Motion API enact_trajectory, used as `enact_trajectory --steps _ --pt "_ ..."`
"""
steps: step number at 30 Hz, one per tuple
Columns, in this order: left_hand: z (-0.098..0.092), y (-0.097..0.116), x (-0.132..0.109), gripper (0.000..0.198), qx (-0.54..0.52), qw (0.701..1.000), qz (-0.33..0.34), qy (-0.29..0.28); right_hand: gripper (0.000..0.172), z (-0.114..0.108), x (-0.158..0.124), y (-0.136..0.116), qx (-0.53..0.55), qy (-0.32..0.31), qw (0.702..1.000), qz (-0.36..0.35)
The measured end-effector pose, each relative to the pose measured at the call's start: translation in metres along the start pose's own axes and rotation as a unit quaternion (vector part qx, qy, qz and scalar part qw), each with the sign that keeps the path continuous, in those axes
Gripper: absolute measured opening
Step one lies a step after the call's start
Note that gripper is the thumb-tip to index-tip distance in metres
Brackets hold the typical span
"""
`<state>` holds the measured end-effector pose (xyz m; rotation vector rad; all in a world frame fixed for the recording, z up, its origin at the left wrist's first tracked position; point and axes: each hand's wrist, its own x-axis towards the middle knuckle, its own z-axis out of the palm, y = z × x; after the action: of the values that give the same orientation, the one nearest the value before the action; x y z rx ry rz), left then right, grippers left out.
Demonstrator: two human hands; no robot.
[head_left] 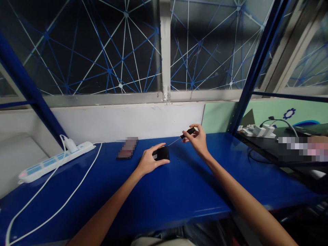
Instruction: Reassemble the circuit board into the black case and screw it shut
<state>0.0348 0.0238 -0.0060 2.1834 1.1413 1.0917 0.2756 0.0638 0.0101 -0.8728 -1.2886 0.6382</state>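
Observation:
My left hand [149, 160] grips a small black box-shaped device [162, 153] by its two long sides, against the blue tabletop. A pale label shows on the device beside my palm. In my right hand [198, 140] is a screwdriver [189, 132] with a black and yellow handle, held between thumb and fingers. Its thin metal shaft slants down to the left, and the tip is at the device's far right corner; whether it touches cannot be made out. A few tiny dark bits [178, 158], perhaps screws, lie on the table just right of the device.
A phone [127, 148] with a blurred screen lies left of my left hand. Farther left is a white power strip [57, 160] with a plug and a white cable [84, 184] looping forward. Blue frame posts flank the table [164, 198]; a black desk with adapters [265, 131] stands at right.

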Motion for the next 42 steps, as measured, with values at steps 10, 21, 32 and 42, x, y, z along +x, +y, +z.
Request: enact_trajectory --steps 10,21,32,42 --pt "0.002 -0.004 -0.002 0.068 0.067 0.997 0.01 -0.027 0.043 -0.017 0.004 0.008 0.059 -0.151 0.977 0.139" --pt "0.009 -0.013 -0.006 0.069 0.128 0.989 0.021 -0.077 0.042 -0.047 0.006 0.038 -0.09 -0.305 0.934 0.163" --pt "0.01 -0.012 -0.006 0.069 0.175 0.98 0.018 -0.09 0.042 -0.052 0.006 0.043 -0.121 -0.397 0.886 0.206" --pt "0.007 -0.011 -0.007 0.078 0.18 0.978 0.02 -0.101 0.049 -0.046 0.004 0.056 -0.21 -0.376 0.892 0.14"
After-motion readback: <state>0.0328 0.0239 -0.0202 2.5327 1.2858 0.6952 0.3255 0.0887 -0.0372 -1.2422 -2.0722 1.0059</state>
